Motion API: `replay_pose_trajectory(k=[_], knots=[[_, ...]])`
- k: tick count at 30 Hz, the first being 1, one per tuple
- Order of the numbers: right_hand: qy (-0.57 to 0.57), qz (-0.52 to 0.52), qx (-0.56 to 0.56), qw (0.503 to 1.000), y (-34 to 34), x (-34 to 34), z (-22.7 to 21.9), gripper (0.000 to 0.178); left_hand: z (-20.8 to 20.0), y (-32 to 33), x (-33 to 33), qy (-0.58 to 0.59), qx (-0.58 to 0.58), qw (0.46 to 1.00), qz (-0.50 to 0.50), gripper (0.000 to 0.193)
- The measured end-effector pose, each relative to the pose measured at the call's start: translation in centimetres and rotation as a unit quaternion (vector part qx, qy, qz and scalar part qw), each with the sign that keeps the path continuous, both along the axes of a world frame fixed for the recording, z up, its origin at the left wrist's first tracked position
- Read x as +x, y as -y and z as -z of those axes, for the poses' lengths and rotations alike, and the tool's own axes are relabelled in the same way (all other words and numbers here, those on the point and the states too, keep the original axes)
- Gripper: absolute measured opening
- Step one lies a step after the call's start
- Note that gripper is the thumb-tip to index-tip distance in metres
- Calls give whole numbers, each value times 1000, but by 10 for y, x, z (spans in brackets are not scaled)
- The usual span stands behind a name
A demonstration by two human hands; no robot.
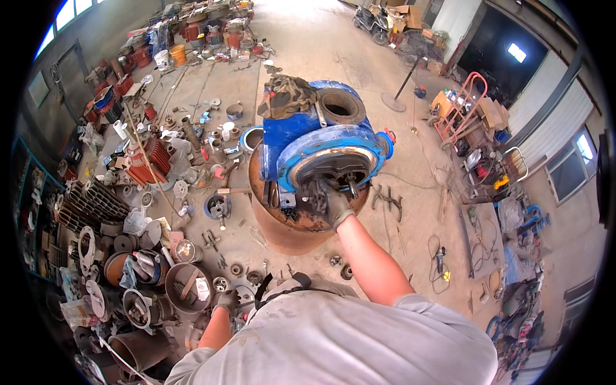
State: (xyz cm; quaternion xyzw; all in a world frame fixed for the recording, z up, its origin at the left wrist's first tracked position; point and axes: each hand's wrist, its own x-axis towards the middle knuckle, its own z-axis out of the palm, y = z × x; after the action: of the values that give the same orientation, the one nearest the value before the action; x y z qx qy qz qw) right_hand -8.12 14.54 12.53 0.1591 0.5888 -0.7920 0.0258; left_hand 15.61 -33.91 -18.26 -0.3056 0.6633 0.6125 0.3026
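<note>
A blue pump (276, 144) stands on an upright rusty drum (285, 234), its round open face toward me. My right hand (330, 202), in a dirty grey glove, reaches into the lower part of that opening. Its fingers look curled against the dark inside, and what they grip I cannot make out. A metal shaft or stud (352, 184) sticks out just right of the hand. Low at my left side hangs my gloved left hand (226, 300), close to metal parts on the floor; its fingers are too unclear to read. A crumpled dirty cloth (287, 96) lies on top of the pump.
A hammer (232, 191) lies on the drum's left edge. A puller (388, 201) lies on the floor to the right. Buckets, including a round metal bucket (188, 287), and a red motor (144, 163) crowd the left. A red hand truck (465, 106) stands far right.
</note>
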Motion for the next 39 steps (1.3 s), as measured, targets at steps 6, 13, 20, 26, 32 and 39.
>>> replay_pose_trajectory(k=[6, 13, 20, 26, 32, 39], knots=[[-129, 118, 670, 721, 63, 34, -63, 49, 28, 39, 44, -65, -292, 907, 297, 50], [-81, -98, 856, 501, 84, 43, -63, 31, 24, 85, 132, -5, -325, 860, 392, 45], [-117, -94, 779, 609, 73, 68, -69, 42, 26, 91, 138, -23, -328, 862, 386, 39], [-230, 91, 549, 798, 56, 72, -44, 38, 32, 84, 139, -50, -333, 861, 380, 35], [18, 120, -57, 991, 24, 79, -33, 31, 27, 76, 162, -85, -373, 825, 416, 31], [-212, 150, 361, 895, 31, 58, -33, 30, 6, 73, 148, -27, -338, 852, 399, 32]])
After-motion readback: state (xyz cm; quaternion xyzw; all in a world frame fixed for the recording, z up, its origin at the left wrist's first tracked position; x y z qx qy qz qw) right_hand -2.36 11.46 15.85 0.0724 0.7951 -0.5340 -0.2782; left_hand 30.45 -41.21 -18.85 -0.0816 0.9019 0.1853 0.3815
